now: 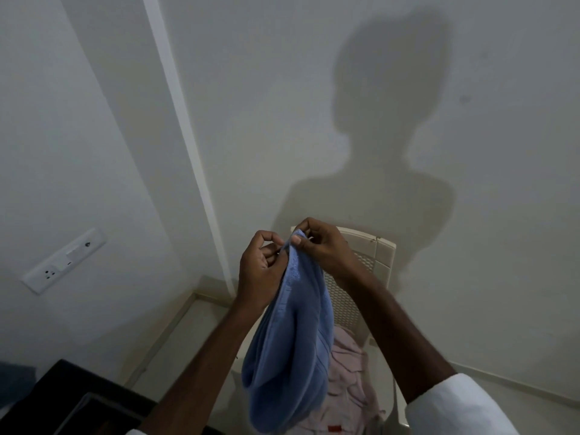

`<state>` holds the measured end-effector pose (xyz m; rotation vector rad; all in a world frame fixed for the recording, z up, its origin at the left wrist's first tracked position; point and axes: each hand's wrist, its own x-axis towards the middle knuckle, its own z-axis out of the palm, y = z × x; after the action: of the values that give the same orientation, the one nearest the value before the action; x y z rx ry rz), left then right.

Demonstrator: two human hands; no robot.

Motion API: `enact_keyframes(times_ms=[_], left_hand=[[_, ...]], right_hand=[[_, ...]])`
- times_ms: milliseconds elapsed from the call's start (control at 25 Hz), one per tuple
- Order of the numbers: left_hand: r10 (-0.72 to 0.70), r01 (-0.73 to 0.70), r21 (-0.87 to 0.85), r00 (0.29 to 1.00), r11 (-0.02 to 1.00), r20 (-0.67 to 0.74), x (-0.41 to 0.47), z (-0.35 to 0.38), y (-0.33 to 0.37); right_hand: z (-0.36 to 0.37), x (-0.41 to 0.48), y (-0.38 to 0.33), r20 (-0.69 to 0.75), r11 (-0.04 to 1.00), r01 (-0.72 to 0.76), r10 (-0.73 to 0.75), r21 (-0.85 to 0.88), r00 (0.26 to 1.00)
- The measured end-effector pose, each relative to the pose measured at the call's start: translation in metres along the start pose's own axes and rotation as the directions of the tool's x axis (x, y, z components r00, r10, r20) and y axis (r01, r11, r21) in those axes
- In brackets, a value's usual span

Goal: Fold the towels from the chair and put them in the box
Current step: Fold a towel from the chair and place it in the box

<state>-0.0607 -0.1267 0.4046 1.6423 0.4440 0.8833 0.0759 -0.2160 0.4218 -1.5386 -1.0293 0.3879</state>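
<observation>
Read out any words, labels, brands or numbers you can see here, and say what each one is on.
No text here can be read.
The red tag on the pink towel: too small and blurred to read.
The switch plate: no legible marking.
The blue towel: no print or label showing.

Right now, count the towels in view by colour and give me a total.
Blue towel: 1, held up by left hand and right hand.
Pink towel: 1 heap on the chair; layers cannot be told apart.
Total: 2.
</observation>
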Motion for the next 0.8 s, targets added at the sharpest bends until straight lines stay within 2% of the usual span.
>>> enact_keyframes(times_ms=[120,240,360,480,560,640,720,800], left_hand=[[-0.014,0.014,-0.004,1.0,1.0,-0.017,0.003,0.001,-0.005],[0.012,-0.012,0.092,1.0,0.996,0.003,0.004,-0.003,-0.011],[-0.055,0.021,0.186,0.982,0.982,0.179,-0.006,-0.011,-0.024],[-0.257,0.083,0.453,0.906,0.888,0.336,-0.02,-0.027,-0.058],[-0.404,0.102,0.645,0.849,0.758,0.34,-0.029,-0.04,-0.08],[-0.517,0.222,0.712,0.826,0.666,0.225,-0.04,-0.049,-0.089],[-0.589,0.357,0.665,0.793,0.656,0.155,-0.046,-0.052,-0.081],[-0.58,0.355,0.641,0.796,0.681,0.175,-0.041,-0.055,-0.067]], right_hand=[[-0.001,0.002,0.005,-0.037,0.999,0.014,-0.012,0.044,0.999],[0.002,0.003,0.013,-0.121,1.0,0.017,-0.015,0.021,0.993],[0.001,0.005,0.016,-0.25,1.0,-0.004,0.008,0.017,0.968],[-0.008,0.007,0.007,-0.318,0.999,0.018,-0.008,0.027,0.948],[-0.022,0.008,0.0,-0.455,0.998,0.059,-0.054,-0.003,0.889],[-0.042,0.011,-0.002,-0.64,0.996,0.085,-0.081,-0.025,0.764],[-0.06,0.014,-0.002,-0.72,0.995,0.09,-0.084,-0.03,0.689],[-0.072,0.016,0.001,-0.75,0.997,0.074,-0.074,-0.033,0.658]])
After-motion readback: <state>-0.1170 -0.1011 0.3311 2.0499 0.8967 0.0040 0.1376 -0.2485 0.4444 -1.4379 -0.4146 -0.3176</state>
